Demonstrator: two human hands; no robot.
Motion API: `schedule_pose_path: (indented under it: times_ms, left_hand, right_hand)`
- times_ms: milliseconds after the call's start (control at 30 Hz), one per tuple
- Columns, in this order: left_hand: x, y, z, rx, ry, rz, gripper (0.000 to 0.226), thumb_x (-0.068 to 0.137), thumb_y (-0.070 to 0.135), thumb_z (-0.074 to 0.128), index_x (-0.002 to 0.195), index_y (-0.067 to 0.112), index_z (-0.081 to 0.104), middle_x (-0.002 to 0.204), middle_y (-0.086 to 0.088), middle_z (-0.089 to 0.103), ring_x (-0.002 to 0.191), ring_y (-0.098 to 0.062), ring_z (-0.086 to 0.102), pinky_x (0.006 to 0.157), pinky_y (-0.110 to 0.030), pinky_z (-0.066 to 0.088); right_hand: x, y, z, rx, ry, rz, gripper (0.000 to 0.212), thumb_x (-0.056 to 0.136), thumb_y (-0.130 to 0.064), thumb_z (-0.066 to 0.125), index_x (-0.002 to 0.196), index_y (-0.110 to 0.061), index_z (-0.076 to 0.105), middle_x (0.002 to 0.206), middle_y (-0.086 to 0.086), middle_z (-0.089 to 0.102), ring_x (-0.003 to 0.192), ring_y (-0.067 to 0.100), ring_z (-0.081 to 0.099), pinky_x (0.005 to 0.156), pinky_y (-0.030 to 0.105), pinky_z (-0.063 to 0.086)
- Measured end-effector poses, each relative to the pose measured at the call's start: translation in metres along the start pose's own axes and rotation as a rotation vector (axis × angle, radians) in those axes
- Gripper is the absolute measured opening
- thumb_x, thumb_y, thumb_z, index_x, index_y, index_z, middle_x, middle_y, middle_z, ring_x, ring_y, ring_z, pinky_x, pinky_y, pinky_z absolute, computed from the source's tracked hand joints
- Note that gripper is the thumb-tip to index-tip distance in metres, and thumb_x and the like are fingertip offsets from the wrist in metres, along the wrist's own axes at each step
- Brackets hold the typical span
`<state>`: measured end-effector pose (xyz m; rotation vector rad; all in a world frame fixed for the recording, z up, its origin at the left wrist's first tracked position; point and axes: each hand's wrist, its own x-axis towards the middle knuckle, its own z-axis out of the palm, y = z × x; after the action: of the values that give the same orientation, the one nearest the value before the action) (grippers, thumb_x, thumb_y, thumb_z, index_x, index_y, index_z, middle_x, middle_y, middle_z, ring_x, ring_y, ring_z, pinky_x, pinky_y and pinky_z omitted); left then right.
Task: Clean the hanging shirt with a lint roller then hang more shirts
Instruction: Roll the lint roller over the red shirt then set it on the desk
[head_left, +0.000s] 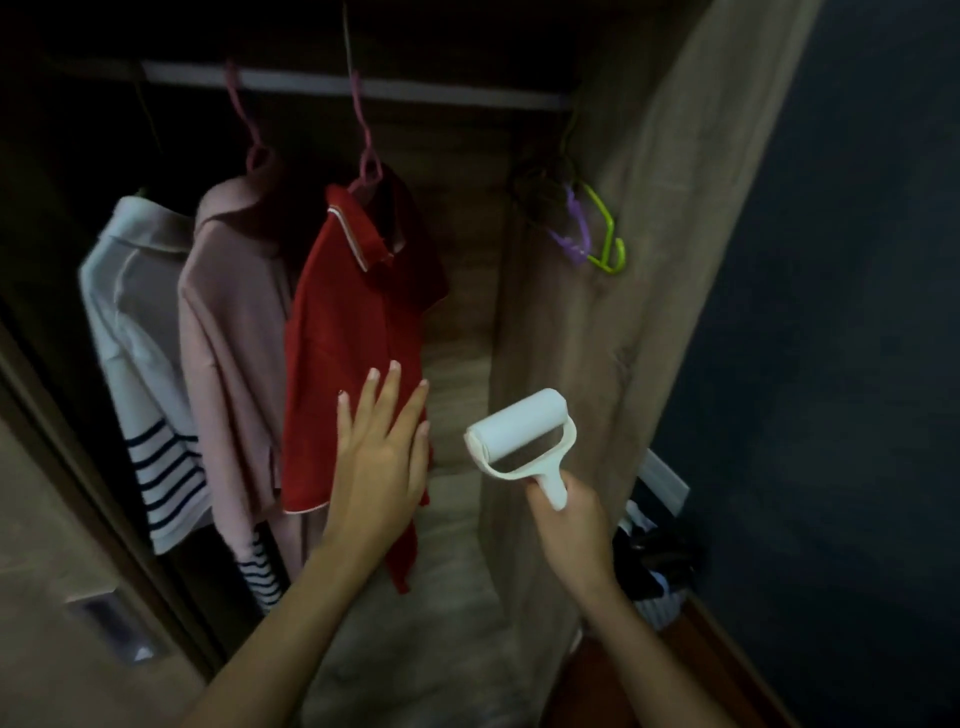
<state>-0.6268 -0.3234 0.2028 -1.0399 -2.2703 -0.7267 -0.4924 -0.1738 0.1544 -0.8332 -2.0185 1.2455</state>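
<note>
A red shirt (353, 332) with a pale-trimmed collar hangs from a pink hanger (363, 156) on the wardrobe rail (415, 96), the rightmost of three garments. The left hand (382, 457) lies flat against its lower front, fingers spread and straight, gripping nothing, only pressing on the cloth. Just to the right, apart from the fabric, the right hand (569, 519) is clenched around the short handle of a white lint roller (519, 434); the roller's drum is tilted, its upper end pointing up and right, and it hangs in the air in front of the wardrobe's back panel, not touching the shirt.

To the left of the red shirt hangs a pale pink shirt (234, 332) on another pink hanger, touching it along the side. Further left is a white shirt (137, 322) with dark stripes on its lower sleeves. At the right end of the rail, well apart from the clothes, a bunch of empty hangers (587, 228) dangles, one purple and one lime green among darker ones. Beyond the wardrobe's side wall (649, 270), low on the right, a heap of dark and light clothes (654, 561) lies against a dark wall
</note>
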Motion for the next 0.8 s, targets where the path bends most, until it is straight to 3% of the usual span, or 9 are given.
schedule_pose_path:
  times_ms: [133,200,367,600,800]
  left_hand:
    - [-0.008,0.033,0.01,-0.091,-0.022,0.058,0.046,0.095,0.028,0.035,0.136,0.012,0.051,0.151,-0.013,0.037,0.141,-0.03,0.03,0.116,-0.051,0.017]
    - [-0.015,0.056,0.021,-0.16,-0.043,0.079,0.047,0.095,0.03,0.034,0.135,0.012,0.05,0.15,-0.013,0.038,0.141,-0.03,0.03,0.115,-0.051,0.019]
    - [-0.042,0.136,0.044,-0.307,-0.113,0.15,0.048,0.094,0.03,0.034,0.134,0.01,0.052,0.146,-0.014,0.043,0.134,-0.031,0.042,0.112,-0.05,0.025]
    - [-0.106,0.286,0.073,-0.48,-0.225,0.28,0.049,0.092,0.03,0.035,0.131,0.008,0.055,0.14,-0.013,0.052,0.121,-0.03,0.051,0.1,-0.05,0.042]
    - [-0.202,0.434,0.095,-0.534,-0.34,0.244,0.041,0.095,0.024,0.046,0.133,0.01,0.053,0.136,-0.011,0.054,0.119,-0.033,0.053,0.098,-0.047,0.043]
  right_hand:
    - [-0.031,0.004,-0.038,-0.091,0.109,0.033,0.023,0.086,-0.013,0.058,0.064,-0.012,0.053,0.058,-0.003,0.054,0.056,0.006,0.051,0.055,0.025,0.041]
    - [-0.044,0.011,-0.063,-0.112,0.169,0.039,0.023,0.086,-0.01,0.057,0.065,-0.015,0.051,0.06,-0.002,0.056,0.054,0.005,0.051,0.052,0.017,0.039]
    - [-0.084,0.043,-0.143,-0.143,0.301,0.102,0.017,0.086,-0.03,0.066,0.077,-0.023,0.054,0.064,-0.004,0.063,0.055,0.004,0.055,0.052,0.026,0.043]
    - [-0.179,0.103,-0.282,-0.161,0.481,0.179,0.019,0.085,-0.036,0.068,0.077,-0.022,0.057,0.066,-0.008,0.062,0.057,0.001,0.053,0.052,0.017,0.038]
    - [-0.272,0.185,-0.414,-0.278,0.527,0.297,0.011,0.087,-0.031,0.068,0.085,-0.036,0.057,0.076,-0.014,0.066,0.074,-0.005,0.06,0.058,0.01,0.042]
